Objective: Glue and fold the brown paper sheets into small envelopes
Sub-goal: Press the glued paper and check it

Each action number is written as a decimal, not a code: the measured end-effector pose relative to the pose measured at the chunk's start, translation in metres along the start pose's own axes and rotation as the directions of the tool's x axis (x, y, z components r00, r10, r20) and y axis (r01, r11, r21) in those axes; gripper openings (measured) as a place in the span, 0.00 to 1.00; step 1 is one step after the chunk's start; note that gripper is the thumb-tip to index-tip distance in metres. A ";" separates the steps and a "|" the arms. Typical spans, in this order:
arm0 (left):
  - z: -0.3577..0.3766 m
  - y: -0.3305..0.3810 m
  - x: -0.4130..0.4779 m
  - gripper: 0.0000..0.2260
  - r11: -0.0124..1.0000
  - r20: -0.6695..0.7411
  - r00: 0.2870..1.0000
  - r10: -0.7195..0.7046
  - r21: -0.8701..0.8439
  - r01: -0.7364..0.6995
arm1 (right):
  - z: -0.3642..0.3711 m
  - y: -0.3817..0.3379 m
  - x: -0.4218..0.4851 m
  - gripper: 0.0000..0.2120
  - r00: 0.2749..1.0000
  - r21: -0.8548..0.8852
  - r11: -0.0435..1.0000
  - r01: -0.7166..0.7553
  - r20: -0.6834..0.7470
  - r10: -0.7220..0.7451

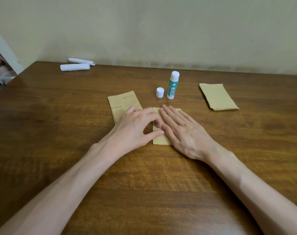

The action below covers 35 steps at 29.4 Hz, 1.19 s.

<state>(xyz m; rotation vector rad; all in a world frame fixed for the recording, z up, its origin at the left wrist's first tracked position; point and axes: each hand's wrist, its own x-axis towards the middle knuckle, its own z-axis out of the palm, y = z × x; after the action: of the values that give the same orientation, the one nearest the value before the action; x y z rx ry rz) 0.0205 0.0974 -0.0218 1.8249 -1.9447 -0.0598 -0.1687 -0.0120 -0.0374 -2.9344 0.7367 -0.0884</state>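
Brown folded sheet (158, 140): plain kraft paper lying flat at the middle of the table, long side running away from the person. Both hands cover most of it; only its near-left corner, left edge and far edge show.
Left hand (135, 126): arched over the sheet's left edge, fingers curled, thumb tip down on the paper. Whether it pinches a flap or only presses, cannot tell.
Right hand (183, 131): released and flat, palm down, fingers straight and together, pressing on the right part of the sheet. Its thumb lies close to the left thumb.
Printed sheets (122, 102): small stack of brown paper with newspaper-style lettering, just left of the folded sheet. The left hand's knuckles hide its near-right corner.
Glue stick (172, 85): green and white tube, upright, beyond the folded sheet and apart from it.
Cap (160, 92): white, standing on the wood just left of the glue stick, not touching it.
Plain stack (218, 97): neat pile of unprinted brown pieces, well to the right of the hands.
White rolls (75, 67): two rolled white papers side by side at the far left edge, near the wall (144, 31).
Table (59, 116): dark wood with visible grain; both forearms are bare above it.
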 end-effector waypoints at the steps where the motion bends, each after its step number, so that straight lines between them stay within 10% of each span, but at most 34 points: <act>1: -0.001 0.000 -0.001 0.11 1.000 0.008 1.000 0.006 0.018 -0.006 | -0.001 -0.002 0.000 0.38 0.999 -0.009 1.000 -0.017 0.034 0.018; 23: -0.007 0.001 -0.008 0.18 0.996 0.158 0.987 0.041 0.074 -0.053 | -0.010 -0.003 0.003 0.34 0.993 0.060 0.998 -0.002 0.121 -0.005; 28: -0.008 -0.002 -0.011 0.16 0.997 0.149 0.986 0.068 0.035 -0.074 | -0.015 0.013 0.004 0.29 0.974 0.221 0.975 -0.002 -0.222 0.052; 35: -0.009 -0.007 -0.011 0.17 0.994 0.172 0.980 0.100 0.018 -0.105 | -0.025 0.026 -0.001 0.34 0.980 0.204 0.969 -0.139 -0.111 0.164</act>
<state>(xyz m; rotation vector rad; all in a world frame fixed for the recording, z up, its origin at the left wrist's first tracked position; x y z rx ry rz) 0.0303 0.1096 -0.0190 1.7847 -2.1646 -0.1618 -0.1837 -0.0373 -0.0159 -2.6959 0.9126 -0.3175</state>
